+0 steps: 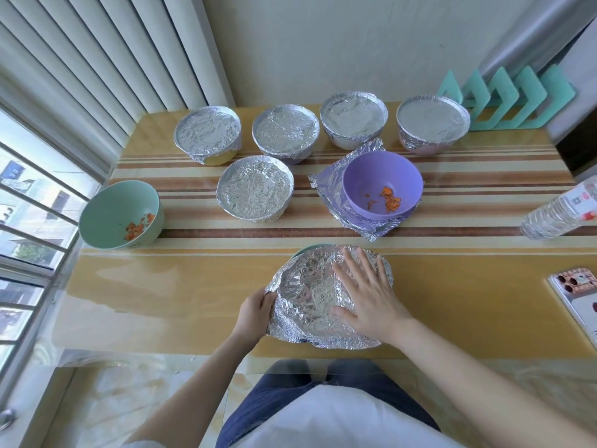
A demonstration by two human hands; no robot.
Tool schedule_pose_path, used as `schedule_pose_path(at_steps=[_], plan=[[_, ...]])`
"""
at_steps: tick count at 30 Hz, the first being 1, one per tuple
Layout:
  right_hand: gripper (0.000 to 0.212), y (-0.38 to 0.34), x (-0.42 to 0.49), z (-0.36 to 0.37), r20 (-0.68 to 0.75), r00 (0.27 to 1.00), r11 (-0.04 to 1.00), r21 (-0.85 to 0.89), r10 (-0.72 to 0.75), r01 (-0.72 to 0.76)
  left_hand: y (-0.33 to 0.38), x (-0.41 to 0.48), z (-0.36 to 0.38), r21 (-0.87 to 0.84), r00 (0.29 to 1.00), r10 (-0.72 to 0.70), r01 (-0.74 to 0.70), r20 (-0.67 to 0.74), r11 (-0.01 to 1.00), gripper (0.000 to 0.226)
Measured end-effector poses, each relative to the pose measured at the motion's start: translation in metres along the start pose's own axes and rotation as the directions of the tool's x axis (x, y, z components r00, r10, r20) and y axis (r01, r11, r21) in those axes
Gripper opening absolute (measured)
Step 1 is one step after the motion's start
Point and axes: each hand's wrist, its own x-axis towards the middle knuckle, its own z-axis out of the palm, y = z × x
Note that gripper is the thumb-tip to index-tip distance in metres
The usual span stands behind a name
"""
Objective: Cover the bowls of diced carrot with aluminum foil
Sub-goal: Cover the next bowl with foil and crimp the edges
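A crumpled sheet of aluminum foil (310, 295) lies over a green bowl (308, 248) near the table's front edge; only a sliver of the bowl's far rim shows. My right hand (368, 299) rests flat, fingers spread, on top of the foil. My left hand (256, 313) pinches the foil's left edge against the bowl's side. An open purple bowl (382, 184) with diced carrot sits on a loose foil sheet (332, 185). At the left edge stands an open green bowl with carrot (119, 215). Several foil-covered bowls (255, 189) stand behind.
A plastic water bottle (559, 211) lies at the right edge. A phone (578, 295) sits at the front right. Teal foam shapes (504, 98) lean on the back wall. A window with bars is at the left.
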Motion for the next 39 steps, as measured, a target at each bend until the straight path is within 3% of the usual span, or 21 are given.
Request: schedule_pose_path(at_steps=[3, 6, 8, 11, 13, 18, 23, 32, 36, 39], plan=[[0.075, -0.001, 0.0, -0.001, 0.012, 1.0, 1.0, -0.001, 0.008, -0.008, 0.004, -0.001, -0.004, -0.078, 0.998, -0.019, 0.015, -0.06, 0.997, 0.009], [0.074, -0.002, -0.001, -0.006, 0.023, 1.0, 1.0, -0.012, 0.018, -0.017, 0.018, -0.01, -0.011, -0.209, 0.985, 0.015, -0.051, -0.172, 0.977, 0.036], [0.075, -0.002, -0.001, -0.006, 0.03, 1.0, 1.0, -0.012, -0.003, 0.003, 0.029, -0.012, -0.012, -0.159, 0.974, 0.122, -0.153, -0.191, 0.975, 0.043], [0.077, -0.001, 0.0, -0.007, 0.048, 0.999, 1.0, 0.005, -0.013, 0.013, 0.04, -0.002, -0.008, 0.005, 0.949, 0.238, -0.242, -0.207, 0.97, 0.023], [0.077, -0.001, 0.002, -0.01, 0.054, 0.999, 1.0, 0.016, -0.011, 0.01, 0.046, 0.009, -0.005, 0.007, 0.941, 0.215, -0.221, -0.261, 0.975, 0.01], [0.075, 0.001, 0.004, -0.017, 0.054, 0.998, 1.0, 0.027, -0.018, 0.016, 0.051, 0.027, -0.001, -0.053, 0.912, 0.146, -0.179, -0.384, 0.982, 0.026], [0.074, 0.001, 0.006, -0.019, 0.072, 0.997, 0.999, 0.036, 0.002, -0.005, 0.053, 0.036, 0.0, -0.049, 0.904, 0.113, -0.146, -0.412, 0.988, 0.021], [0.074, 0.001, 0.007, -0.02, 0.095, 0.995, 0.998, 0.068, -0.003, -0.003, 0.042, 0.051, 0.01, -0.255, 0.962, -0.091, 0.023, -0.257, 0.967, 0.022], [0.078, 0.002, 0.007, -0.019, 0.103, 0.995, 0.996, 0.084, -0.009, 0.0, 0.038, 0.054, 0.009, -0.411, 0.959, -0.264, 0.202, -0.099, 0.889, 0.027], [0.081, 0.002, 0.007, -0.02, 0.097, 0.995, 0.993, 0.119, -0.016, 0.004, 0.035, 0.058, 0.008, -0.413, 0.937, -0.349, 0.316, -0.004, 0.854, 0.041]])
